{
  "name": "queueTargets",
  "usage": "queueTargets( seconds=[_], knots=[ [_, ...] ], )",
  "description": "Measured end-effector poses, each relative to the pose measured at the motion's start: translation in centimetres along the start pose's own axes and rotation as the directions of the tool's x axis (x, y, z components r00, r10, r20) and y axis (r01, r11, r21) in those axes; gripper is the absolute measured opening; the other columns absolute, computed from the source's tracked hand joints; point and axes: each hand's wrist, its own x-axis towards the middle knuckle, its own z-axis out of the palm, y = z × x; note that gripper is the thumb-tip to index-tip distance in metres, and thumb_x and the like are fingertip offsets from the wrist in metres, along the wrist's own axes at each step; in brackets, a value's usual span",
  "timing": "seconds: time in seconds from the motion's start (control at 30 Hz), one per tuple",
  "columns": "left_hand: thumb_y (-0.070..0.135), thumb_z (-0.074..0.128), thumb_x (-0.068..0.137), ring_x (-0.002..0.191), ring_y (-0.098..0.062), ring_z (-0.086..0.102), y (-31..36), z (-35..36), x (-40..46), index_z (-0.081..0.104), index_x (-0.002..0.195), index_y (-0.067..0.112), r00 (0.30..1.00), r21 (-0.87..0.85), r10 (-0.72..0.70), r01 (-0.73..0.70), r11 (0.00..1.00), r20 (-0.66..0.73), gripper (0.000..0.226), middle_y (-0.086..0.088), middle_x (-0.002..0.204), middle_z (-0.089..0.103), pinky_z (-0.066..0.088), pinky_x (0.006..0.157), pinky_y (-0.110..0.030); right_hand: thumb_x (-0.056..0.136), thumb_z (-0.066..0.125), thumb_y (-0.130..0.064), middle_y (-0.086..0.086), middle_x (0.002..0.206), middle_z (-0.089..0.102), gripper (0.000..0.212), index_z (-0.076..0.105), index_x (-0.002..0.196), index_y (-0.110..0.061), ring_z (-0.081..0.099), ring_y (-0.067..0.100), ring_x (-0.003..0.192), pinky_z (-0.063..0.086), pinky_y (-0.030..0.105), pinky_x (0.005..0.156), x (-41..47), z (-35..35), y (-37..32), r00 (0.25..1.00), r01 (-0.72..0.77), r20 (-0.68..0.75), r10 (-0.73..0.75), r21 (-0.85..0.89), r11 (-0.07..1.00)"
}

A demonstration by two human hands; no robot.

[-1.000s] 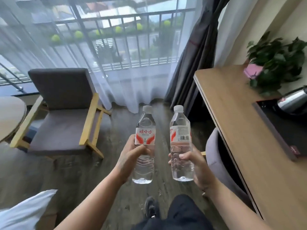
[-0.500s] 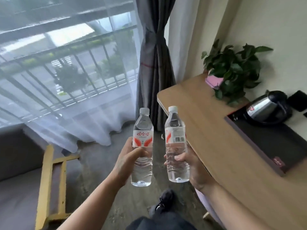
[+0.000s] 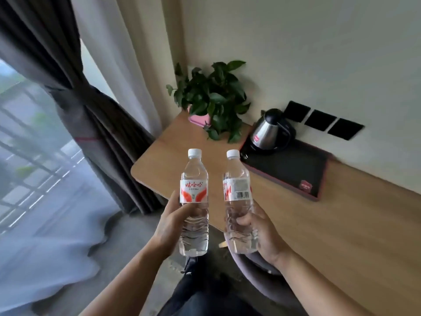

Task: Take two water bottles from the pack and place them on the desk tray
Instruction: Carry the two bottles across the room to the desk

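I hold two clear water bottles with white caps and red-and-white labels, both upright in front of me. My left hand (image 3: 169,226) grips the lower half of the left bottle (image 3: 194,192). The right bottle (image 3: 238,190), barcode facing me, is gripped low by my right hand (image 3: 262,233). Both bottles hover over the near left corner of the wooden desk (image 3: 319,224). The black desk tray (image 3: 289,169) lies beyond the right bottle, against the wall.
A steel kettle (image 3: 267,132) stands on the tray's far left corner. A potted plant (image 3: 211,101) in a pink pot sits at the desk's far end. A grey chair (image 3: 262,277) is tucked under the desk below my right hand. Dark curtains (image 3: 91,115) hang to the left.
My view has swung right from the window to the desk. The tray and kettle now lie fully in view, and the two bottles have come over the desk's corner, still held upright.
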Motion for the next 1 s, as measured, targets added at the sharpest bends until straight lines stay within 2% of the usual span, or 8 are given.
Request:
queueTargets(
  seconds=[0.2,0.3,0.47,0.67,0.73,0.83,0.9,1.0],
  knots=[
    [0.036,0.079,0.054,0.086,-0.026,0.078,2.5,3.1,6.4,0.07,0.124,0.015,0.968,0.085,-0.048,0.028,0.996,0.244,0.073,-0.03,0.116,0.078,0.062,0.079,-0.043,0.063,0.072,-0.011,0.014,0.091,0.071,0.055,0.06,0.115,0.002,0.068,0.026,0.076,0.058,0.033,0.068,0.2,-2.1,-1.2,0.971,0.103,-0.227,-0.08,0.091,0.991],
    [0.034,0.078,0.053,0.09,-0.028,0.077,4.0,4.3,8.8,0.071,0.12,0.017,0.933,0.131,-0.049,0.002,0.991,0.357,0.069,-0.03,0.114,0.077,0.061,0.082,-0.047,0.063,0.071,-0.013,0.015,0.091,0.069,0.051,0.064,0.112,-0.001,0.067,0.027,0.076,0.057,0.037,0.071,0.4,-2.3,-1.3,0.933,0.192,-0.33,-0.145,0.112,0.975],
    [0.031,0.077,0.053,0.12,-0.055,0.069,5.1,5.9,12.6,0.07,0.124,0.013,0.897,0.197,-0.06,-0.031,0.98,0.437,0.073,-0.03,0.119,0.077,0.053,0.106,-0.076,0.065,0.072,-0.012,0.017,0.095,0.071,0.053,0.064,0.115,0.001,0.069,0.028,0.081,0.058,0.039,0.074,1.0,-2.6,-1.3,0.884,0.242,-0.434,-0.173,0.108,0.964],
    [0.03,0.077,0.051,0.122,-0.056,0.067,4.8,8.7,13.8,0.069,0.122,0.011,0.85,0.255,-0.127,-0.009,0.967,0.511,0.074,-0.031,0.117,0.077,0.052,0.107,-0.078,0.063,0.072,-0.014,0.02,0.096,0.071,0.055,0.064,0.116,-0.001,0.067,0.032,0.085,0.053,0.043,0.08,-0.1,-3.9,-1.0,0.822,0.262,-0.544,-0.166,0.102,0.96],
    [0.03,0.076,0.05,0.118,-0.054,0.071,4.6,9.8,14.1,0.067,0.123,0.008,0.835,0.267,-0.137,-0.012,0.964,0.533,0.077,-0.031,0.115,0.078,0.056,0.105,-0.073,0.062,0.072,-0.013,0.022,0.096,0.07,0.06,0.062,0.118,0.002,0.066,0.035,0.085,0.054,0.043,0.077,-0.4,-4.7,-1.3,0.815,0.269,-0.557,-0.16,0.12,0.956],
    [0.035,0.075,0.05,0.106,-0.045,0.075,4.4,11.5,14.3,0.068,0.122,0.009,0.823,0.291,-0.132,-0.042,0.956,0.552,0.077,-0.024,0.111,0.081,0.06,0.09,-0.051,0.062,0.073,-0.015,0.023,0.099,0.071,0.066,0.059,0.124,0.004,0.066,0.037,0.088,0.053,0.045,0.08,-0.8,-6.2,-1.6,0.81,0.266,-0.564,-0.159,0.112,0.957],
    [0.036,0.075,0.051,0.104,-0.043,0.074,4.5,12.7,14.1,0.07,0.121,0.012,0.819,0.294,-0.121,-0.061,0.954,0.56,0.075,-0.021,0.112,0.081,0.058,0.088,-0.045,0.064,0.073,-0.015,0.021,0.099,0.071,0.064,0.061,0.125,0.001,0.065,0.036,0.089,0.051,0.048,0.084,-1.0,-7.4,-1.9,0.812,0.268,-0.56,-0.164,0.108,0.957],
    [0.036,0.077,0.049,0.091,-0.029,0.071,4.3,14.7,13.8,0.072,0.121,0.013,0.825,0.297,-0.126,-0.053,0.953,0.551,0.075,-0.016,0.104,0.081,0.055,0.082,-0.041,0.064,0.073,-0.015,0.015,0.097,0.071,0.056,0.068,0.12,-0.011,0.064,0.035,0.091,0.049,0.05,0.088,-1.1,-9.6,-2.4,0.825,0.239,-0.544,-0.15,0.095,0.967]
  ],
)
